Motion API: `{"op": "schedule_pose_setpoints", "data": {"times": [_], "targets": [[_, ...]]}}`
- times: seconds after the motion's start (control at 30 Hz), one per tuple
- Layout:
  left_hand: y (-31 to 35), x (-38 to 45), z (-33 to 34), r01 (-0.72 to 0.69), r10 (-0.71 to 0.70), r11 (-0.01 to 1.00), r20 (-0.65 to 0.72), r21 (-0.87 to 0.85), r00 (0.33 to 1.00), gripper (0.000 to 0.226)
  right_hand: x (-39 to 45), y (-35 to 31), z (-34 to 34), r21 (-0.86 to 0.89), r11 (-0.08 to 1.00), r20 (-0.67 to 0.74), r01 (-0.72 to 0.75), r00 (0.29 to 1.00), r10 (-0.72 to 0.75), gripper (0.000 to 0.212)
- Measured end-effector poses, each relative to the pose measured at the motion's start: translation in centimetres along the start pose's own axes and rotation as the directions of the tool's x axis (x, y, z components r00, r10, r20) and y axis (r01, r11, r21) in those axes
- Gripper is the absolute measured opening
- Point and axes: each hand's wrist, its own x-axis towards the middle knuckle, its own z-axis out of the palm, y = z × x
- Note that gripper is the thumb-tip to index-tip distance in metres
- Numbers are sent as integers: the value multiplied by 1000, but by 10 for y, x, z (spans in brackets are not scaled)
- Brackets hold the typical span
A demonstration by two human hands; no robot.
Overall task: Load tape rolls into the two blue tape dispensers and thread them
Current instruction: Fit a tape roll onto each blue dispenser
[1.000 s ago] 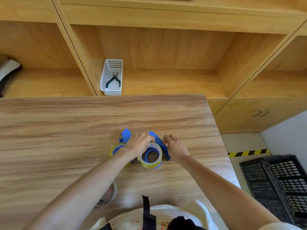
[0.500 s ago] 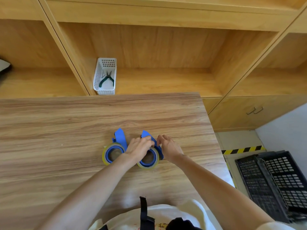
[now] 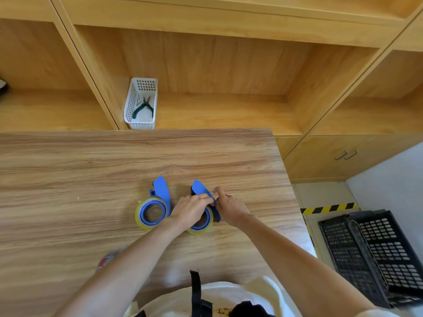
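I'm looking down on a wood-grain tabletop (image 3: 91,179), pale brown with darker streaks, its far edge butting up against a run of honey-coloured wooden shelving (image 3: 217,65). In the middle cubby, a white perforated basket (image 3: 131,104) stands against the left wall, green-handled pliers (image 3: 143,107) lying inside it. Off to the right, a cupboard door with two metal handles (image 3: 345,154), then grey floor, a strip of yellow-and-black hazard tape (image 3: 327,208) and black plastic crates (image 3: 375,252) stacked side by side.

On the tabletop, two blue tape dispensers sit near each other, both carrying yellowish clear rolls. The left dispenser (image 3: 161,188) lies untouched, its tape roll (image 3: 150,212) seated on the blue hub, blue blade arm pointing away from me. The right dispenser (image 3: 201,189) is where the action is: my left hand (image 3: 191,210) is curled over the top of its tape roll (image 3: 202,226), fingers gripping the roll and frame, and my right hand (image 3: 230,208) is just beside it, fingertips pinching at the blue arm's edge, forefinger raised. Whether tape is actually between those fingertips, I cannot tell.

Near the tabletop's front edge, half hidden under my left forearm, a blurred reddish roll-like object (image 3: 107,259) lies well apart from the dispensers.
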Motion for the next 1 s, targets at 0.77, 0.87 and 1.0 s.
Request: {"op": "schedule_pose_setpoints", "data": {"times": [0.77,0.87,1.0], "targets": [[-17,-53,17,-173,140,951,140,257,980,44,-9,-31,15,-196,961,89,-194,973,215,47],[-22,-60,14,-197,183,968,101,156,978,50,-4,-35,13,-163,962,0,-218,975,221,50],[-44,-74,-3,31,-33,999,-170,-14,985,35,7,-52,9,-132,991,-232,-1,972,-30,44]]}}
